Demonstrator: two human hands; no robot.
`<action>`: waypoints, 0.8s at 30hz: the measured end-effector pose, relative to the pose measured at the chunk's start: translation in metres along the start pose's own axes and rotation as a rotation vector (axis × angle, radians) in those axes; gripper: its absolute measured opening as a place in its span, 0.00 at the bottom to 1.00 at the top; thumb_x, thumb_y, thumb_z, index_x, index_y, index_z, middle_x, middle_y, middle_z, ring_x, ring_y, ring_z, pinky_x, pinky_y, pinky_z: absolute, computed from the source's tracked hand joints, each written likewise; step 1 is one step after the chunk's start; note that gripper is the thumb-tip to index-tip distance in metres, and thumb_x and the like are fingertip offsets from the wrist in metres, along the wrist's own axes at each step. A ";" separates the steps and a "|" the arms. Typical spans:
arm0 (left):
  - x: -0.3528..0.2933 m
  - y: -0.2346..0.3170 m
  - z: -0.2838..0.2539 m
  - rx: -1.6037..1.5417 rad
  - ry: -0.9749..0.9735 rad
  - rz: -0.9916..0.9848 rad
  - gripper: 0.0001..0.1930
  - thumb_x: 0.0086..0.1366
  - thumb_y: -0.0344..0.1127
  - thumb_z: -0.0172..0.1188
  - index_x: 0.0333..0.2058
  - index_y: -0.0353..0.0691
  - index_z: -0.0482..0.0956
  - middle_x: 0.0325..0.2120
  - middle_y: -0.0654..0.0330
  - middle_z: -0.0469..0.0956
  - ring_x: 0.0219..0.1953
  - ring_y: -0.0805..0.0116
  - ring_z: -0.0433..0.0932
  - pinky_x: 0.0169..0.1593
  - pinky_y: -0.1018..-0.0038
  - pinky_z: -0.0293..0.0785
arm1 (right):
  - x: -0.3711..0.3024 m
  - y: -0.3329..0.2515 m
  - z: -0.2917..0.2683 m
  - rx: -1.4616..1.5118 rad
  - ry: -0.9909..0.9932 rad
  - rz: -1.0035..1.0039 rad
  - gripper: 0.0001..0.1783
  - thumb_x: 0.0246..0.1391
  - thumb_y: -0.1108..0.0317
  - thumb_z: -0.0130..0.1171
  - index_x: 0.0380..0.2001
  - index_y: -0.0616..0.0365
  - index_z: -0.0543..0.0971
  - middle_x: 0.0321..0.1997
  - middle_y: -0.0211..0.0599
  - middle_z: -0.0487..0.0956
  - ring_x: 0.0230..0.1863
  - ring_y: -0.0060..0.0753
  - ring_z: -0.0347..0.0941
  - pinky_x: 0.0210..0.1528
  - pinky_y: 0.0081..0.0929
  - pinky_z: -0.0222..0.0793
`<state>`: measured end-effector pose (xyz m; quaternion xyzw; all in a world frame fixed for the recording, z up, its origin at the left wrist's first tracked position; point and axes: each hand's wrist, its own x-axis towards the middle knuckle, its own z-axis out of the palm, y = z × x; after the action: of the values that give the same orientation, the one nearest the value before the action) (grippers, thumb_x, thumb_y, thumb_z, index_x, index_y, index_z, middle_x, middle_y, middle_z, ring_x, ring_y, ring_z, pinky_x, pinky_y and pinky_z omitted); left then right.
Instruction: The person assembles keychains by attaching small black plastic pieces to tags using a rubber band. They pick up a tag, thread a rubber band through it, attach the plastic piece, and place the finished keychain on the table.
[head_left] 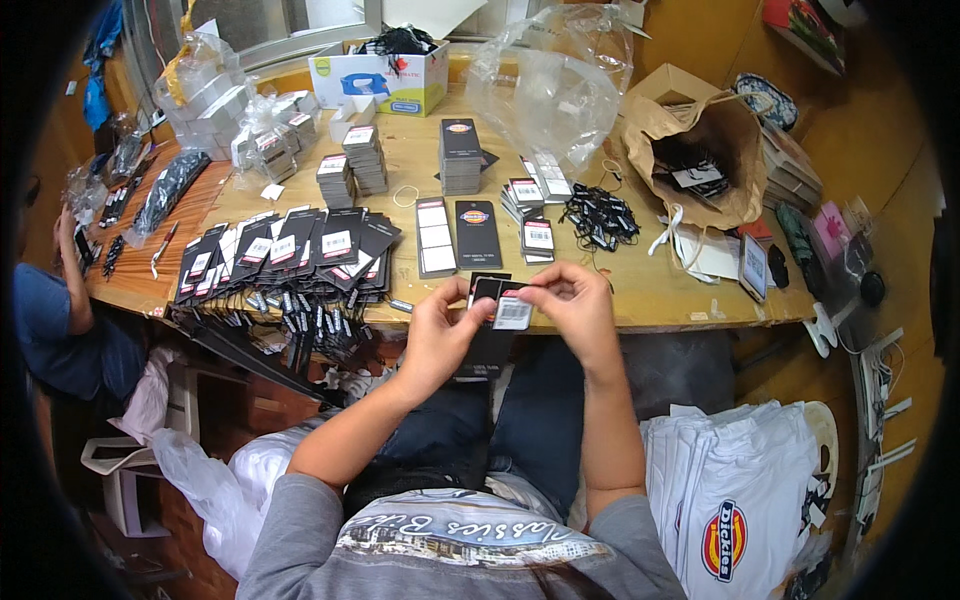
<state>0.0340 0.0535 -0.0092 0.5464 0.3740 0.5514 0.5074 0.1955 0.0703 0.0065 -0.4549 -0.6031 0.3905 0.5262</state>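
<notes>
The person's left hand (440, 325) has thumb and fingers closed on a black hang tag (488, 350), whose lower part extends below the fingertips. The right hand (580, 303) pinches a small barcode tag (513, 315) between thumb and forefinger, against the black one's front. Just beyond the fingers lies a black emblem card (477, 238); left of them spreads a tag heap (335, 243); farther out to their right sits a black cord tangle (600, 217).

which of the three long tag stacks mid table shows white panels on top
The front left stack; the front right stack and rear stack show black faces.
</notes>
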 end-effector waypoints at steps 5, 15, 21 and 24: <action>-0.011 -0.012 0.003 0.058 0.003 -0.056 0.06 0.52 0.25 0.55 0.30 0.34 0.69 0.26 0.63 0.73 0.27 0.81 0.71 0.31 0.85 0.68 | -0.004 0.014 -0.008 -0.047 0.006 0.002 0.06 0.41 0.72 0.59 0.20 0.63 0.73 0.18 0.27 0.73 0.19 0.13 0.63 0.22 0.13 0.60; -0.018 -0.002 0.007 -0.129 -0.103 -0.121 0.06 0.53 0.25 0.55 0.30 0.32 0.69 0.25 0.63 0.73 0.27 0.83 0.70 0.31 0.87 0.67 | 0.076 0.048 -0.089 -0.926 0.267 -0.096 0.05 0.34 0.71 0.61 0.18 0.59 0.75 0.24 0.33 0.73 0.24 0.31 0.68 0.29 0.25 0.64; -0.020 -0.002 0.006 -0.148 -0.153 -0.162 0.07 0.53 0.25 0.54 0.32 0.31 0.69 0.27 0.62 0.73 0.29 0.82 0.70 0.32 0.86 0.68 | 0.091 0.008 -0.110 0.215 0.037 0.096 0.14 0.41 0.74 0.56 0.35 0.60 0.68 0.23 0.31 0.73 0.20 0.16 0.66 0.24 0.11 0.64; -0.021 -0.001 0.008 -0.185 -0.174 -0.173 0.09 0.53 0.25 0.54 0.34 0.30 0.70 0.28 0.62 0.73 0.29 0.82 0.71 0.33 0.86 0.68 | 0.082 -0.010 -0.104 0.469 -0.087 0.189 0.12 0.43 0.76 0.54 0.35 0.59 0.69 0.25 0.32 0.73 0.21 0.18 0.67 0.23 0.11 0.63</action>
<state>0.0400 0.0323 -0.0138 0.5088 0.3220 0.4885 0.6315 0.2945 0.1452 0.0531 -0.3575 -0.4729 0.5865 0.5519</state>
